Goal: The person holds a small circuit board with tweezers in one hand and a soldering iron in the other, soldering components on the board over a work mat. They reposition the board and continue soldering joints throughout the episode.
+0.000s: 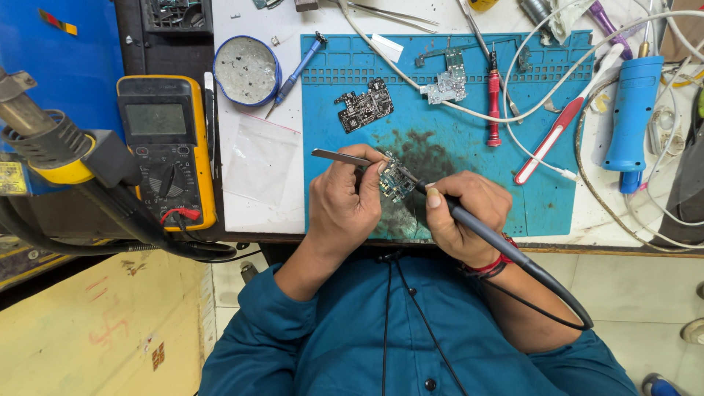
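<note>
A blue work mat [469, 110] spreads beyond both hands. The right hand [463, 213] is closed around a dark soldering iron [477, 229], its tip on a small circuit board [397, 181] between the hands. The left hand [345, 202] pinches metal tweezers [339, 156], whose handle sticks out to its left.

We are seeing a teal-blue work mat [543, 198] carrying a dark sooty stain at its lower middle. We are noting a green circuit board [397, 181] under the hands, a black soldering iron [484, 233], silver tweezers [339, 156]. At left a yellow-and-black multimeter [166, 150] is showing a grey screen. Upper right, a red screwdriver [493, 103] and blue tool [631, 117]. Sleeves are showing teal.
</note>
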{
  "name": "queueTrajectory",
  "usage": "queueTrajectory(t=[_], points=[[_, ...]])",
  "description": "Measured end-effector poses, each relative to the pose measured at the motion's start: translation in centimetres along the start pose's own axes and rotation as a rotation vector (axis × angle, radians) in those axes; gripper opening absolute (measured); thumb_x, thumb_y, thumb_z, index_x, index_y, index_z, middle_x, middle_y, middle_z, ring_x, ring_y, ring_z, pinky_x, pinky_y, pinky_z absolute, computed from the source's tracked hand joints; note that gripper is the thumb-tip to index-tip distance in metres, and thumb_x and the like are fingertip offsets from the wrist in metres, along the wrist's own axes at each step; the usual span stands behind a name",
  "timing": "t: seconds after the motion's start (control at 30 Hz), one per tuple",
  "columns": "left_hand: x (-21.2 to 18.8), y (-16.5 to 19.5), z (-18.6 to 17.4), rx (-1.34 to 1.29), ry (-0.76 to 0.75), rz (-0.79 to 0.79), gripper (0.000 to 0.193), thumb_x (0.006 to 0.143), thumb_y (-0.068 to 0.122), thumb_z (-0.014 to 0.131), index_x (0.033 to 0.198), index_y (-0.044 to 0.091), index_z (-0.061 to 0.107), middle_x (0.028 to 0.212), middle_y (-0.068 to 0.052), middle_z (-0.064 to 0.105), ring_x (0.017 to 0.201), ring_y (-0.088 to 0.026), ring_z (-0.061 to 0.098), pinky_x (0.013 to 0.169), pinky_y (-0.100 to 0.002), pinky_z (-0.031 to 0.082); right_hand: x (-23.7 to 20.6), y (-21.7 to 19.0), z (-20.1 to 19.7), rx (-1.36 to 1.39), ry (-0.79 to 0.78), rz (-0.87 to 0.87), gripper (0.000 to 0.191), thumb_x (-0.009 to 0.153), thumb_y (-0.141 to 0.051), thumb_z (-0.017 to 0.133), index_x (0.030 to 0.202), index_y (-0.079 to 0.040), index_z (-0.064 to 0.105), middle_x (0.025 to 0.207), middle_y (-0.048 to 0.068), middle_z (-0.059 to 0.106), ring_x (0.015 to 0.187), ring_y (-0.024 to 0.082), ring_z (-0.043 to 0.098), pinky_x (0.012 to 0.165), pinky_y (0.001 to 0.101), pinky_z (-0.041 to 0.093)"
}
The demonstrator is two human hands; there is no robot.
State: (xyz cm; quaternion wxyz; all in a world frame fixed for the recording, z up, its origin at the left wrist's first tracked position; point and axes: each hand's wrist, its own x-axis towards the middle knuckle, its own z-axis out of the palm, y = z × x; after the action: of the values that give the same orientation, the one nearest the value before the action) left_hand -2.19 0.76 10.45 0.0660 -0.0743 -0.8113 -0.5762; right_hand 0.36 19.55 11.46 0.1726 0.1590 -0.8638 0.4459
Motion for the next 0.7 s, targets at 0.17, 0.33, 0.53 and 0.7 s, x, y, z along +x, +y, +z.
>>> queueTrajectory(t=[0.17,0.33,0.53,0.7], points=[[-0.01,0.06,-0.05,0.006,0.0,-0.005,0.008,0.103,0.004,0.066,0.109,0.005,0.061,0.086,-0.007,0.072,0.062,-0.017,0.068,0.056,-0.03,0.052,0.11,0.03,0.08,0.01,0.009,-0.011,0.009,0.097,-0.006,0.067,0.091,-0.003,0.061,0.074,0.01,0.064,0.062,0.024,0.061,0.059,0.0348,0.046],[0.05,0.13,-0.02,0.003,0.007,0.011,0.007,0.103,0.004,0.065,0.109,0.005,0.061,0.087,-0.007,0.072,0.063,-0.016,0.068,0.056,-0.03,0.051,0.03,0.11,0.04,0.007,0.009,-0.008,0.01,0.097,-0.007,0.067,0.09,-0.003,0.061,0.073,0.01,0.063,0.061,0.025,0.061,0.059,0.0351,0.045],[-0.18,-0.12,0.0,-0.018,0.001,-0.011,0.007,0.104,0.005,0.066,0.11,0.005,0.061,0.086,-0.007,0.072,0.064,-0.015,0.068,0.057,-0.03,0.051,-0.52,0.4,0.02,0.011,0.046,-0.006,0.01,0.099,-0.008,0.069,0.096,-0.002,0.062,0.082,0.012,0.067,0.068,0.026,0.065,0.061,0.0329,0.049],[-0.13,-0.02,-0.07,-0.034,0.011,0.006,0.008,0.104,0.006,0.066,0.111,0.005,0.061,0.091,-0.008,0.073,0.067,-0.016,0.07,0.059,-0.03,0.053,-0.4,0.43,0.08,-0.044,0.09,-0.022,0.028,0.1,-0.02,0.081,0.109,0.0,0.063,0.094,0.014,0.068,0.08,0.03,0.067,0.067,0.0333,0.051]])
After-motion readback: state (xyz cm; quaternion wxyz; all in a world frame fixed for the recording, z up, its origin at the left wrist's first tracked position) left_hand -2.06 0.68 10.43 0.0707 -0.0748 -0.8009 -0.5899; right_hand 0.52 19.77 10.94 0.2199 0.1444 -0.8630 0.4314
